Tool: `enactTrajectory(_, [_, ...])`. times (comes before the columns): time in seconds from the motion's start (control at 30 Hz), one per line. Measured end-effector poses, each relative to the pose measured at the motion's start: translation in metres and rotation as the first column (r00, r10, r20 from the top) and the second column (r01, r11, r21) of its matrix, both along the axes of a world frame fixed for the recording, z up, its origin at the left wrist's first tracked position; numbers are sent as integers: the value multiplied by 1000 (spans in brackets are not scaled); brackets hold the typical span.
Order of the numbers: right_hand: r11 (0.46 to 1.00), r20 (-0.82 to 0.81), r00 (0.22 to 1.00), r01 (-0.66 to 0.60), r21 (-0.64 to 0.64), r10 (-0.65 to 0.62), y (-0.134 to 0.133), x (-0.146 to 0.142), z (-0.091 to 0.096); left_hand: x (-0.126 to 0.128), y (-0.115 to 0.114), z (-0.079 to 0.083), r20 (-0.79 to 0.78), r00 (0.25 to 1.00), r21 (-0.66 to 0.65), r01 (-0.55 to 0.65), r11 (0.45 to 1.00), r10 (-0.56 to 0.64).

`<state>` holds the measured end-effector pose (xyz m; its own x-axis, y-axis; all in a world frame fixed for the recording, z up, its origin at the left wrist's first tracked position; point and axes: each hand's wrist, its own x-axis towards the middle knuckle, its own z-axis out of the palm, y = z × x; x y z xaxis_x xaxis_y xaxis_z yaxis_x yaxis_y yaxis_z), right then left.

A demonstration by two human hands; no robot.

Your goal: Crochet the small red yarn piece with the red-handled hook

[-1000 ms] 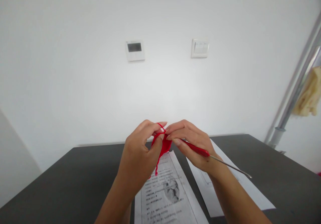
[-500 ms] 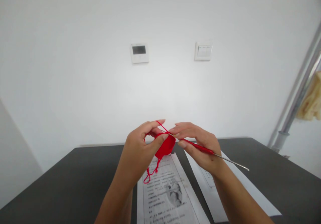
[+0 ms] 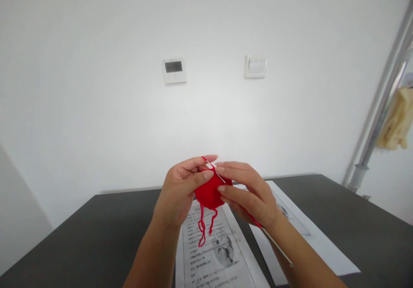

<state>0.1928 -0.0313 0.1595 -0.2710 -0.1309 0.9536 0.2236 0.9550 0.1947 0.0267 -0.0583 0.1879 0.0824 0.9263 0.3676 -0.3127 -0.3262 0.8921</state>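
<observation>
A: Red piece [image 3: 209, 193]?
B: Yarn, matt, fibrous-looking.
A: Hook shaft [image 3: 277, 246]?
B: Reads as metal, smooth, glossy.
A: Printed sheet [image 3: 203, 275]?
B: Paper, matt.
A: Counter [image 3: 97, 236]?
B: Smooth, matt.
A: Pole [image 3: 376, 137]?
B: Metal by its look, bright sheen.

The camera sits on the person's head and looks ahead and a bit down, facing a white wall [image 3: 206, 120]. It is close to the left hand [image 3: 176, 193] and the right hand [image 3: 258, 193], which show low in the middle, with both arms [image 3: 306, 253] coming in from the bottom edge. The wall is farther off and fills the top, and the dark table [image 3: 80, 240] spreads below.
</observation>
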Motion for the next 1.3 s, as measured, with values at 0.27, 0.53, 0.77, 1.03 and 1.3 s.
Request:
enactTrajectory(0.27, [990, -90, 990, 119, 77, -112, 9, -12, -8, 1, 3, -7, -111, 967, 173, -207, 963, 228])
enactTrajectory(0.53, [988, -71, 986, 151, 19, -149, 6, -12, -5, -2, 0, -2, -305, 774, 498, -368, 786, 555])
enactTrajectory(0.77, [981, -12, 993, 118, -152, -121, -4, -5, 6, -5, 0, 0, -371, 638, 657, -333, 676, 675])
enactTrajectory(1.03, [944, 15, 995, 98, -315, -98, -12, 2, 14, -4, 0, 1, -422, 595, 681, -290, 672, 684])
enactTrajectory(1.3, [976, 132, 970, 212, -50, -204, -18, 10, 21, -6, 4, -1, -397, 598, 675, -324, 663, 696])
